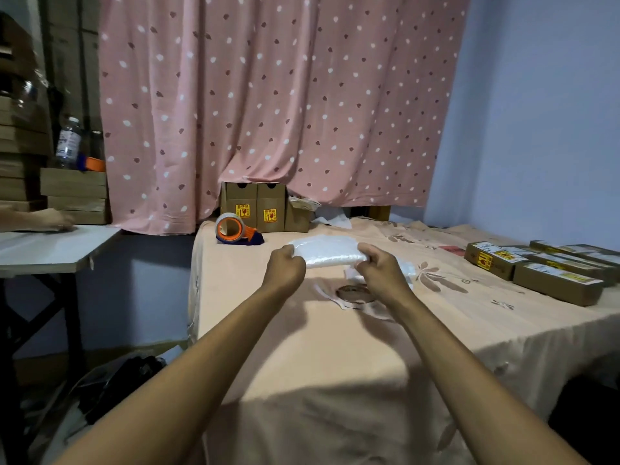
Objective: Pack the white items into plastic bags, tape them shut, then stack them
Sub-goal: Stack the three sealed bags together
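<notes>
Left hand [284, 267] and right hand [379, 267] both grasp white bagged packet [323, 250] by near corners (above peach-covered table [302, 347]); tape dispenser [235, 229] beyond.

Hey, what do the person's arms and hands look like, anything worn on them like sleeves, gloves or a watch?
The left forearm and right forearm are bare, with no sleeves in view. The left hand and right hand wear no gloves; no watch, bracelet or ring shows.
</notes>
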